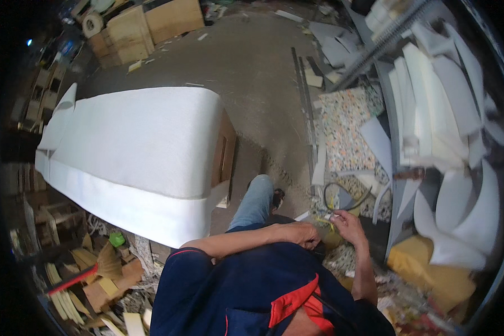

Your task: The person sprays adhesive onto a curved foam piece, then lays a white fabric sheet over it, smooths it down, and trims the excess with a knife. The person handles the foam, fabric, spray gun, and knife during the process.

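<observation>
We see the left hand drawn across the front of the navy shirt, its fingers curled in; their tips are lost against something dark, so we cannot tell whether they pinch anything. The right hand is bent with its fingers gathered beside a small tangle of yellow strands, just where a dark, thin loop meets it. Fingertips and loop overlap there, and we cannot make out whether it is pinched or merely touched. The loop lies near the lower edge of a speckled foam slab, left of the metal rack; its lower part is hidden by the hand.

On the rack we find white foam sheets, their far ends fading into the dark rim. To the left, a long white-covered block stands on the floor, bare wood showing at its right end. Scraps at the lower left are too jumbled to sort, and the shirt cuts them off.
</observation>
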Demonstrator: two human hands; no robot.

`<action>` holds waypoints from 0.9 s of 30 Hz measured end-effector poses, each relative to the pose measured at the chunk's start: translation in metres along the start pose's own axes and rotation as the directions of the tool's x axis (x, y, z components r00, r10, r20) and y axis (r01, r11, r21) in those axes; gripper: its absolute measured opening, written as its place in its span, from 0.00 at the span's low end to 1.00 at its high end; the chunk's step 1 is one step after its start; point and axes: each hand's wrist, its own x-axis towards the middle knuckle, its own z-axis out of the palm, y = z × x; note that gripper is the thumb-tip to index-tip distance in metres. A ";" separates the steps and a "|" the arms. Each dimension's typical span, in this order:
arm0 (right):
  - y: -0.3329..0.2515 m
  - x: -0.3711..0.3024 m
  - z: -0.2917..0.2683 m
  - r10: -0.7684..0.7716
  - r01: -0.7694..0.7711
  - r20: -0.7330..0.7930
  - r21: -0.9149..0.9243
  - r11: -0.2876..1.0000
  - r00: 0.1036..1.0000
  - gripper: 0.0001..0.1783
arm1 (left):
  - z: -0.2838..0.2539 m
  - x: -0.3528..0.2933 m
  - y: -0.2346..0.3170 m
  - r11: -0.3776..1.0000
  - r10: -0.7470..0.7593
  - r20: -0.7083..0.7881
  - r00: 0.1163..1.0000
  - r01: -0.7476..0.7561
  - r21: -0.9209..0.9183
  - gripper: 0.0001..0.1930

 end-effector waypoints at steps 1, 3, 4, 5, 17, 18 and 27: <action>-0.007 0.023 -0.007 0.000 -0.001 0.024 0.031 1.000 1.000 0.22 | -0.016 0.003 -0.007 0.999 0.002 0.018 1.000 -0.002 -0.036 0.06; -0.033 0.066 -0.021 -0.041 0.044 0.084 -0.034 0.998 0.996 0.23 | -0.046 0.014 -0.023 0.996 0.004 -0.015 1.000 -0.005 -0.090 0.06; -0.049 0.087 -0.026 -0.062 0.070 0.104 -0.078 0.994 0.993 0.23 | -0.060 0.021 -0.032 0.993 0.008 -0.033 0.999 -0.012 -0.116 0.05; -0.066 0.108 -0.033 -0.082 0.096 0.122 -0.121 0.988 0.989 0.23 | -0.074 0.029 -0.041 0.996 0.006 -0.028 1.000 -0.008 -0.092 0.06; -0.235 0.378 -0.137 -0.205 0.217 0.071 -0.338 0.916 0.976 0.19 | -0.385 0.107 -0.117 0.981 -0.070 0.021 0.997 0.065 0.182 0.14; -0.280 0.396 -0.142 -0.214 0.229 0.082 -0.339 0.912 0.973 0.19 | -0.413 0.095 -0.120 0.993 -0.002 -0.111 0.994 0.015 0.117 0.12; -0.475 0.606 -0.171 -0.359 0.426 0.231 -0.476 0.769 0.905 0.18 | -0.611 -0.038 -0.147 0.976 0.020 -0.874 0.485 -0.201 -0.089 0.11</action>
